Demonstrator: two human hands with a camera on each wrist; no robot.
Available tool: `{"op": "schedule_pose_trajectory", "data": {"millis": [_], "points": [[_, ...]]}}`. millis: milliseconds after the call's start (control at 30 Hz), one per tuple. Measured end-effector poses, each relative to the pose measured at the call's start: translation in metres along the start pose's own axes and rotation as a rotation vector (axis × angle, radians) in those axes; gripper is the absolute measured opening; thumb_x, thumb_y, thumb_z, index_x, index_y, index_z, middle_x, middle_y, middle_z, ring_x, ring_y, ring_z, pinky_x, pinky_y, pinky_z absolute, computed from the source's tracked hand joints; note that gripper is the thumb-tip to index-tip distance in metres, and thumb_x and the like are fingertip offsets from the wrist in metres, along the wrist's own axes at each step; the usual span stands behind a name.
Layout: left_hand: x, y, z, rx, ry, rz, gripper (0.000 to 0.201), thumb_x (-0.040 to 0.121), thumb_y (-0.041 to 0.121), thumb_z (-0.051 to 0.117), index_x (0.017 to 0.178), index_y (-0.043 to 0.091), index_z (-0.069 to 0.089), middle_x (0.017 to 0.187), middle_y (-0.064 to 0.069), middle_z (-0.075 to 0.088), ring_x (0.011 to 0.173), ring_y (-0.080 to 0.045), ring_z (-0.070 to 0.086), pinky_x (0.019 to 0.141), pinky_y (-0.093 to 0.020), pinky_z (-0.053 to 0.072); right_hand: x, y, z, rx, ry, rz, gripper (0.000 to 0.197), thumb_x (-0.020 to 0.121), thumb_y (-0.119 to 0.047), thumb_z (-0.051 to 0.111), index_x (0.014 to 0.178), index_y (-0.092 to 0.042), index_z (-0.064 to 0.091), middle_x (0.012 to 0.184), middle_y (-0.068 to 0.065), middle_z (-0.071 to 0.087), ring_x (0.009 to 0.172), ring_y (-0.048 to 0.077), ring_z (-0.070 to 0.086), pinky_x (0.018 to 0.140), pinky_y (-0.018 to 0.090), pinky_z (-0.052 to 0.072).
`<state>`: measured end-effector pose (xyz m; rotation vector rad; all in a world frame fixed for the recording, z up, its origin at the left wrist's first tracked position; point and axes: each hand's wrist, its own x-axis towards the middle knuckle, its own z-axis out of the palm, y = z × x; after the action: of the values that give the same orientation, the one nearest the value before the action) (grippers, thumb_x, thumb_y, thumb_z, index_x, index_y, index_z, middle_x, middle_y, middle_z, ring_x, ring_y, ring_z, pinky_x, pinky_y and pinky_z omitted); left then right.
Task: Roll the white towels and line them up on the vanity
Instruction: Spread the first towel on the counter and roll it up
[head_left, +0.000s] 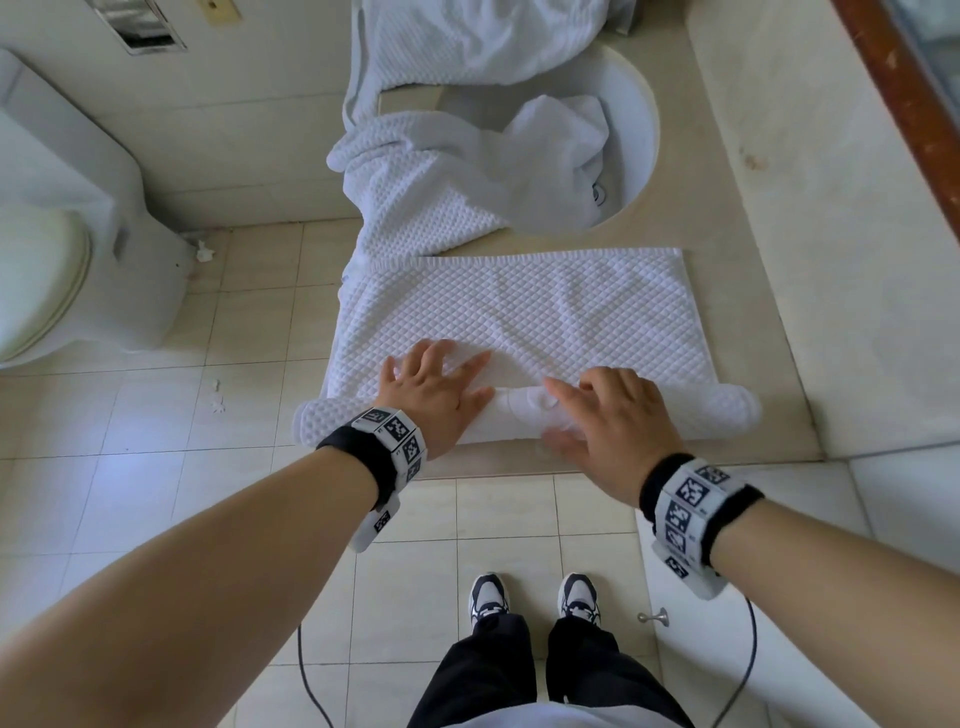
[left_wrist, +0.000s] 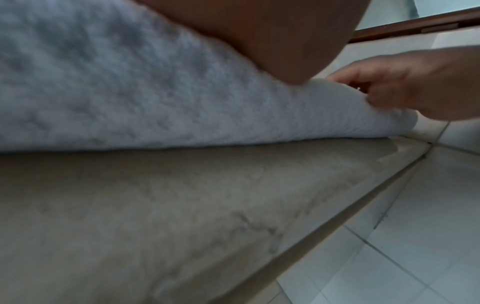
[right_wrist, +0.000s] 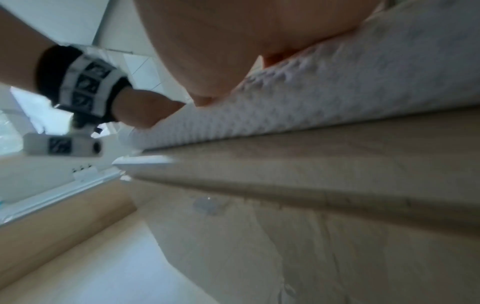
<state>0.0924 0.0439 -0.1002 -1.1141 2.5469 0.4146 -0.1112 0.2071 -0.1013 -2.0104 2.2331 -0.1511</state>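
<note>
A white waffle towel (head_left: 545, 306) lies flat on the beige vanity top (head_left: 753, 260), and its near edge is wound into a roll (head_left: 717, 410) along the counter's front. My left hand (head_left: 431, 384) presses on the left part of the roll with fingers spread and straight. My right hand (head_left: 602, 410) cups the middle of the roll, fingers arched over it and thumb on the near side; it is blurred. The left wrist view shows the roll (left_wrist: 130, 92) with the right hand (left_wrist: 415, 86) on it. The right wrist view shows the roll (right_wrist: 337, 92) and the left hand (right_wrist: 140, 111).
A heap of other white towels (head_left: 441, 171) spills over the round sink (head_left: 639, 130) behind the flat towel. A toilet (head_left: 52, 260) stands at the left on the tiled floor. A wood-framed mirror (head_left: 909, 104) runs along the right. My feet are below the counter's edge.
</note>
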Motion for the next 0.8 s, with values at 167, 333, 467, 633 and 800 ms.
{"op": "schedule_pose_trajectory", "data": {"millis": [167,333,467,633,800], "points": [[-0.004,0.003,-0.003,0.017,0.027,-0.024,0.063,0.092,0.071,0.005,0.151,0.049,0.013,0.159,0.002,0.017,0.149,-0.024,0.009,0.118,-0.063,0.004,-0.003,-0.002,0.011,-0.102,0.016,-0.001,0.067,0.090,-0.069,0.044,0.145,-0.033,0.042,0.105,0.001,0.050,0.092,0.024,0.044,0.086,0.041,0.037],[-0.037,0.020,0.012,0.066,0.266,-0.043,0.057,0.098,0.064,0.018,0.152,0.046,0.020,0.145,0.000,0.041,0.133,-0.028,0.038,0.116,-0.058,0.018,0.008,0.000,0.009,-0.111,-0.036,0.007,0.071,0.086,-0.072,0.042,0.149,-0.040,0.033,0.099,-0.003,0.049,0.091,0.021,0.044,0.085,0.040,0.038],[-0.058,0.018,0.030,0.087,0.287,0.060,0.068,0.092,0.062,0.037,0.154,0.040,0.021,0.137,-0.001,0.043,0.124,-0.028,0.042,0.111,-0.053,0.026,0.009,0.000,0.006,-0.109,-0.027,0.007,0.070,0.083,-0.065,0.052,0.147,-0.039,0.038,0.096,-0.001,0.051,0.089,0.023,0.047,0.082,0.042,0.040],[-0.050,0.013,0.031,0.123,0.309,0.072,0.073,0.089,0.065,0.043,0.154,0.039,0.022,0.127,0.005,0.049,0.114,-0.024,0.047,0.105,-0.045,0.031,0.011,-0.001,0.002,-0.111,-0.068,0.019,0.068,0.084,-0.069,0.043,0.146,-0.041,0.037,0.100,-0.002,0.052,0.092,0.022,0.048,0.084,0.043,0.042],[-0.036,0.010,0.024,0.175,0.277,0.075,0.068,0.093,0.067,0.034,0.153,0.039,0.019,0.117,0.007,0.053,0.104,-0.023,0.051,0.095,-0.043,0.038,0.011,-0.003,0.002,-0.093,-0.071,0.048,0.068,0.085,-0.069,0.043,0.146,-0.041,0.036,0.101,-0.001,0.052,0.094,0.023,0.048,0.085,0.043,0.042]]}}
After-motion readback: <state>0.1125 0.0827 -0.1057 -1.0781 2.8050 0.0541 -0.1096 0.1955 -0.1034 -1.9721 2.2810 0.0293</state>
